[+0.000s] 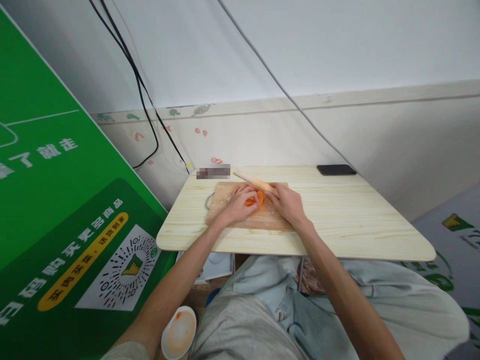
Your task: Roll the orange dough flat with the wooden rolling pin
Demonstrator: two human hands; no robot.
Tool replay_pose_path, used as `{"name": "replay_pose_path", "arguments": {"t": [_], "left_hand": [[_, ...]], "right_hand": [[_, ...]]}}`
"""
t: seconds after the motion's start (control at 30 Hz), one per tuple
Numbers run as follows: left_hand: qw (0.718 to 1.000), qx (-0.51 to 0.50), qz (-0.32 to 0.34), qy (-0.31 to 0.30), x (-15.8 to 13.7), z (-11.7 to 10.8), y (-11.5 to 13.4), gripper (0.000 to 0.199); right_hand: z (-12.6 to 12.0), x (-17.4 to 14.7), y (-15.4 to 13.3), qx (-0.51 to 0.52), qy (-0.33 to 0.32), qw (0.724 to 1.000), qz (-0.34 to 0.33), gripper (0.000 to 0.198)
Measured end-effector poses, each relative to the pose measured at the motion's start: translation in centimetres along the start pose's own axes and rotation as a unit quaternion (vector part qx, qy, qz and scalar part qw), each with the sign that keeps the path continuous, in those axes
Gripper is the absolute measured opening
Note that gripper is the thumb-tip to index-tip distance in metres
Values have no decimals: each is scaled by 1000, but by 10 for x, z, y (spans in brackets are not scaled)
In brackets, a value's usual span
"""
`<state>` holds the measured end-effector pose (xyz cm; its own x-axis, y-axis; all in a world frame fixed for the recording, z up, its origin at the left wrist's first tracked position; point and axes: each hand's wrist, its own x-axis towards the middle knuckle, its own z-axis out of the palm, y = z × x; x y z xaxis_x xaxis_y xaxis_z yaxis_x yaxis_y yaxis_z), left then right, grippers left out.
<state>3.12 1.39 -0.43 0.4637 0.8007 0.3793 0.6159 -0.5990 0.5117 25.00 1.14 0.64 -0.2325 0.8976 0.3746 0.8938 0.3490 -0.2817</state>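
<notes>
On the wooden cutting board (277, 221), dusted with white flour, lies a flat round piece of orange dough (258, 197). My left hand (240, 205) is on its left side, fingers bent and closed on the dough's edge, covering part of it. A pale wooden rolling pin (252, 181) slants up to the left above the board. My right hand (288, 204) is wrapped round its lower right end, close beside the dough. Whether the pin touches the dough, I cannot tell.
The board stands on a light wooden table (360, 220) against the wall. A black phone (336, 170) lies at the back right, a blurred-out object (213, 172) at the back left. Below, left of my lap, is a white bowl (179, 334). A green panel (86, 210) rises at left.
</notes>
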Motion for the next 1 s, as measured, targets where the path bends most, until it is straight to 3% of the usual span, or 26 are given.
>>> {"name": "replay_pose_path", "arguments": {"t": [0.33,1.0], "left_hand": [[999,38,-6,7,2,1,9,6],[999,38,-15,-3,1,-1,11,18]], "right_hand": [[3,1,2,-2,2,1000,3,39],[-1,0,-1,-8,-10,1000,11,42]]}}
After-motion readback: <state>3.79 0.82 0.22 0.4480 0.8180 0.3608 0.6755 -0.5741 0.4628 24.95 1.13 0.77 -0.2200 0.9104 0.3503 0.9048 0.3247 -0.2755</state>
